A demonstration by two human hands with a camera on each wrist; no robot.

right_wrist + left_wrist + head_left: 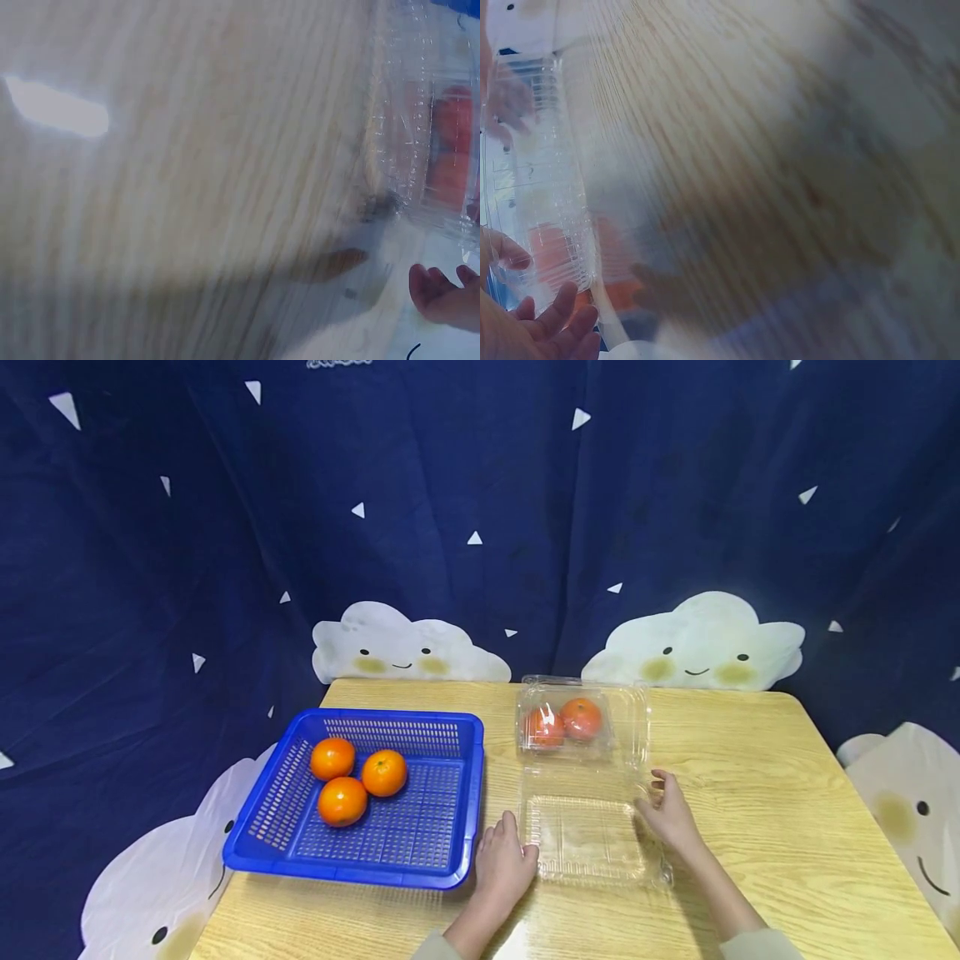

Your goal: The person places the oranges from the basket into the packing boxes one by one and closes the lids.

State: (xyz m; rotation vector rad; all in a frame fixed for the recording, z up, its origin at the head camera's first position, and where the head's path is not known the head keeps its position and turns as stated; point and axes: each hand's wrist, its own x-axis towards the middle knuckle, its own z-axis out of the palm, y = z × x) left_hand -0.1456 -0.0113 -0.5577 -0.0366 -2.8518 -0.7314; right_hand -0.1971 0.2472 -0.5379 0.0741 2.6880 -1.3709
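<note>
A clear plastic clamshell box lies unfolded on the table, its near half a shallow ridged tray. Two orange fruits show through clear plastic at the far end. Beside the tray's left edge is my left hand, thumb at the plastic and fingers loosely bent; its fingers also show in the left wrist view. Across from it, my right hand has its thumb at the tray's right edge, with the other fingers spread. In the right wrist view those fingers appear relaxed beside the box.
A blue plastic basket stands left of my left hand, with three oranges inside. The wooden table extends to the right. Behind it hangs a dark blue curtain with white clouds.
</note>
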